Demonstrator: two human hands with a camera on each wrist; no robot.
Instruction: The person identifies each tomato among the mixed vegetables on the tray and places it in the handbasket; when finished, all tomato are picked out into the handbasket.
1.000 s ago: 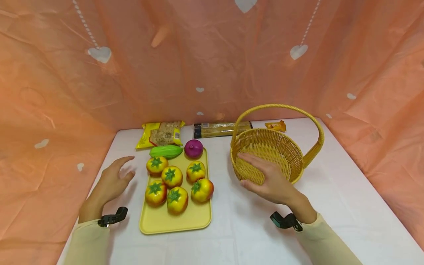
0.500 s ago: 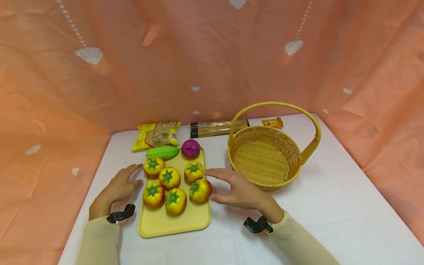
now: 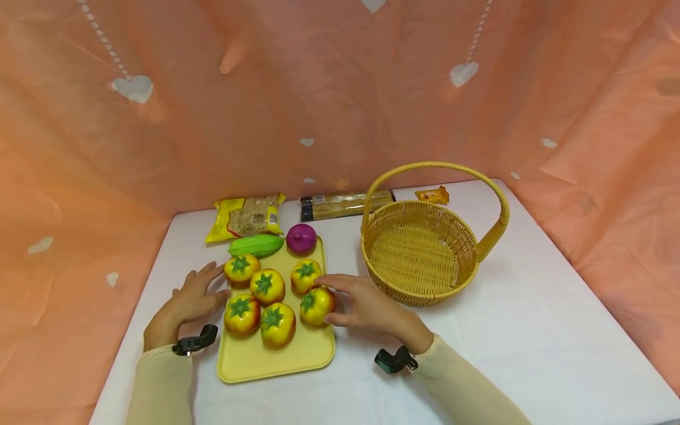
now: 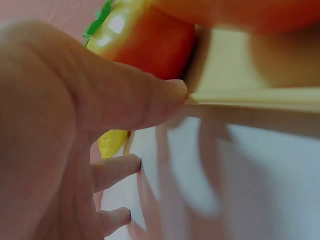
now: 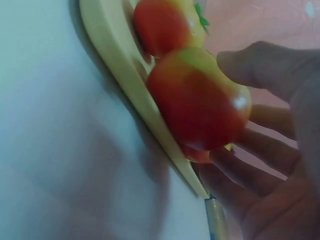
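A yellow tray [image 3: 276, 363] on the table carries several toy tomatoes, yellow and red with green star-shaped tops. My right hand [image 3: 366, 304] is around the right front tomato [image 3: 317, 307], thumb on its near side and fingers at its far side. In the right wrist view the thumb meets this tomato [image 5: 195, 100], with fingers behind it. My left hand [image 3: 193, 301] is at the tray's left edge, beside the left tomatoes [image 3: 241, 270]. In the left wrist view its thumb tip lies at the tray rim [image 4: 250, 95], other fingers apart, holding nothing.
A yellow wicker basket [image 3: 374, 283] with a tall handle stands right of the tray. A green ridged vegetable [image 3: 256, 245] and a purple onion [image 3: 301, 238] lie at the tray's far end. Behind are a yellow bag [image 3: 247, 217], a noodle pack [image 3: 347, 205] and a small orange packet [image 3: 432, 195].
My right hand has moved left from over the basket to the right front tomato. My left hand has come right, to the tray's left edge. The view has shifted slightly.
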